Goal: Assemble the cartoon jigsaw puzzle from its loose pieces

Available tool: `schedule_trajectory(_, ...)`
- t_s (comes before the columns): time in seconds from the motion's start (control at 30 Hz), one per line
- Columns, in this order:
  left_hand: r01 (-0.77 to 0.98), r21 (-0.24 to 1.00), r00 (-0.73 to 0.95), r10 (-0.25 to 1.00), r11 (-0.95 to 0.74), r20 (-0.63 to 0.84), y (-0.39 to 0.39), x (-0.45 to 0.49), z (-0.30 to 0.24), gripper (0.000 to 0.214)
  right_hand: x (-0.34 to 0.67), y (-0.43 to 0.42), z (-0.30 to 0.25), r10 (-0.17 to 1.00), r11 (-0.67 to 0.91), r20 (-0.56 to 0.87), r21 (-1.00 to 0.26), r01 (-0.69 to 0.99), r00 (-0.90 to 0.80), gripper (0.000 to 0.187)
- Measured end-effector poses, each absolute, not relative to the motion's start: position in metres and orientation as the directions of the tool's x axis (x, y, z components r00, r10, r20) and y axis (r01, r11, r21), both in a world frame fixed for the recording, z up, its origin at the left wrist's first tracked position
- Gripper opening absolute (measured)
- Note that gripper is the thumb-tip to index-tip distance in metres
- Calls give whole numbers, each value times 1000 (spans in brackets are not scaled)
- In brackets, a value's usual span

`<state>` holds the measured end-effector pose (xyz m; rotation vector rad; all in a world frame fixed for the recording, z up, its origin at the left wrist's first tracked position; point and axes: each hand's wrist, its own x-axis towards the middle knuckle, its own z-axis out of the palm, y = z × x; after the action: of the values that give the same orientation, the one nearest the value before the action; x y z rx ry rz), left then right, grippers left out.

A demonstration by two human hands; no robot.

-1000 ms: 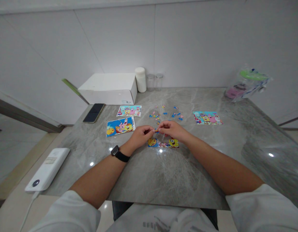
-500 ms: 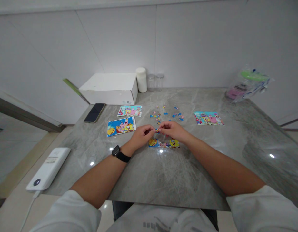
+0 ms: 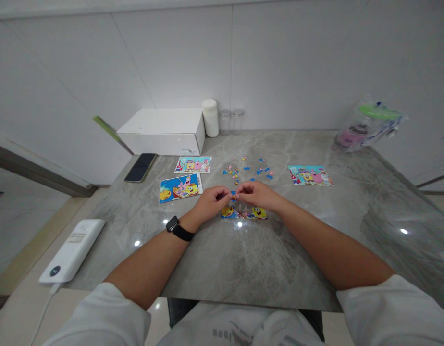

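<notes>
Between my fingertips sits a small blue puzzle piece (image 3: 234, 195), pinched from the left by my left hand (image 3: 214, 201) and from the right by my right hand (image 3: 257, 194). Just below lies a partly joined puzzle strip (image 3: 243, 213) with yellow cartoon figures, flat on the table. Several loose puzzle pieces (image 3: 262, 171) are scattered beyond my hands. To the left is a blue picture card (image 3: 180, 188), with another picture card (image 3: 193, 165) behind it. A similar cartoon card (image 3: 310, 176) lies to the right.
A phone (image 3: 140, 167), a white box (image 3: 160, 132), a white bottle (image 3: 210, 118) and two clear jars (image 3: 231, 123) stand or lie toward the back left. At the back right is a plastic-wrapped item (image 3: 368, 127). A white power bank (image 3: 72, 251) with a cable rests at the left edge.
Both hands stay almost in place. The puzzle piece between the fingertips has turned slightly and shows more blue; the view has shifted a little.
</notes>
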<state>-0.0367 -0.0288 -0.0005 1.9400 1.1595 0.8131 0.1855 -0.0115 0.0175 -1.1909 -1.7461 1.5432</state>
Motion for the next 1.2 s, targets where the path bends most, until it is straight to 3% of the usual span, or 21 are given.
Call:
schedule_trajectory(0.3, 455, 837, 438, 895, -305, 88, -31, -36, 1, 35, 185, -9, 9, 848, 34, -95, -972, 231, -522, 30)
schedule_trajectory(0.63, 434, 849, 429, 898, -302, 100, -29, -38, -2, 34, 184, -11, 21, 896, -34, -131, -973, 230, -423, 25)
schedule_trajectory(0.83, 411, 863, 408, 906, -293, 113, -28, -38, -1, 30, 184, -11, 15, 873, -19, -122, -976, 216, -472, 29)
schedule_trajectory(1.2, 484, 822, 464, 884, -301, 50, -29, -37, -4, 27, 188, -9, 9, 823, 206, -78, -881, 426, -562, 12)
